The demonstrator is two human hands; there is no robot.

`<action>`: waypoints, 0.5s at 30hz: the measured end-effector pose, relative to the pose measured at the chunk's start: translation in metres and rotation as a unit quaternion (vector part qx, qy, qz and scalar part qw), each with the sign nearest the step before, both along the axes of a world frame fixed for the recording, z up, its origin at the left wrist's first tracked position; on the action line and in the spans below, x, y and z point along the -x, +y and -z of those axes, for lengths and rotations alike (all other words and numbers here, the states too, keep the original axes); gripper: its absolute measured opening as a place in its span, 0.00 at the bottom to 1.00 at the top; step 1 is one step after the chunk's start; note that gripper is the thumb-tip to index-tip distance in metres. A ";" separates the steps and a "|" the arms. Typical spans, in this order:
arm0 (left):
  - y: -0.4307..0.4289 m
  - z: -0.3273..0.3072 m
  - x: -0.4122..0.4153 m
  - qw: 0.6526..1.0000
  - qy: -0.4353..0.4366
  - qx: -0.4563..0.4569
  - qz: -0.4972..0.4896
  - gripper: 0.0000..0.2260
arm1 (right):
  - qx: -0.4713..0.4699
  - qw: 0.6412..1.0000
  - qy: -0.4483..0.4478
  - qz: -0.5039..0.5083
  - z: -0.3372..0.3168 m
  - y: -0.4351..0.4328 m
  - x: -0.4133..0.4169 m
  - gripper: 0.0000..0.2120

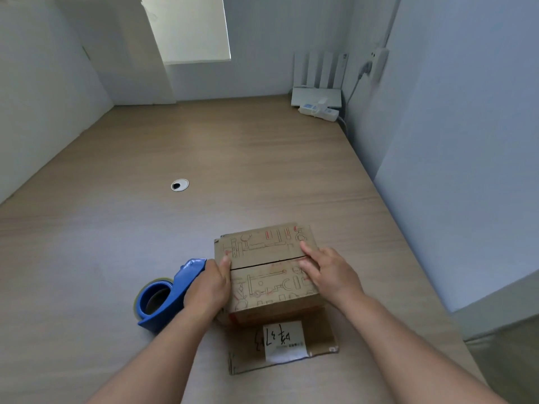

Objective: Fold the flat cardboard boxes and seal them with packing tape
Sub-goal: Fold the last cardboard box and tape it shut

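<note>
The left hand [208, 288] grips the blue tape dispenser [179, 284] beside the folded cardboard box [262, 249]; the right hand [332, 272], fingers straight, presses its top flaps [271, 282] (a dark gap between them).

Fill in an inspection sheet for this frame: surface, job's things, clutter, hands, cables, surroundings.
Surface: wooden desk with a grommet.
Job's things: folded box, flaps closed, no tape seen on seam; flat cardboard with white label at its near side; blue tape dispenser at its left edge.
Clutter: nothing seen.
Hands: left hand grips the tape dispenser; right hand presses straight fingers on the box top.
Cables: power strip, router, cable in far right corner.
Surroundings: pale walls.
</note>
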State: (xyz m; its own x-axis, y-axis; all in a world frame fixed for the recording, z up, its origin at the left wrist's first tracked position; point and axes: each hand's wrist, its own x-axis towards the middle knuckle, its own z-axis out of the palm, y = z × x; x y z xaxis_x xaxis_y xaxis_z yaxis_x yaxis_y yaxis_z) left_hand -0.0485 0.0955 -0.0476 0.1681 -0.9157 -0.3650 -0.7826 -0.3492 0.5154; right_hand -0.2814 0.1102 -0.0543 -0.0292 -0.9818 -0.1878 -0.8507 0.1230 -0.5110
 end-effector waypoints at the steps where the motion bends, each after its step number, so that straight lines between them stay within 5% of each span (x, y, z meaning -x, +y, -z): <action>1: -0.004 -0.001 0.001 1.000 0.000 -0.006 -0.001 0.24 | -0.006 1.000 -0.015 0.002 0.001 -0.005 0.000 0.23; 9: 0.012 -0.007 -0.010 0.990 0.128 0.037 0.049 0.31 | -0.008 0.993 -0.114 0.003 0.005 0.000 -0.001 0.24; 12: 0.015 0.000 -0.018 0.990 0.099 0.056 0.081 0.31 | 0.005 0.996 -0.091 0.016 0.006 -0.005 -0.013 0.24; 15: 0.008 0.003 -0.028 0.993 0.082 0.051 0.063 0.30 | -0.017 0.983 -0.181 0.035 0.008 -0.011 -0.016 0.22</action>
State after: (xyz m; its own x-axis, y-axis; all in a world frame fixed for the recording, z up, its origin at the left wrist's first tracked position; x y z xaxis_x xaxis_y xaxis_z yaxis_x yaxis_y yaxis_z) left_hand -0.0207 0.1035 -0.0511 -0.0052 -0.9595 -0.2817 -0.7193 -0.1921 0.6676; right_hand -0.2652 0.0994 -0.0627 -0.0219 -0.9726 -0.2313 -0.6031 0.1974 -0.7729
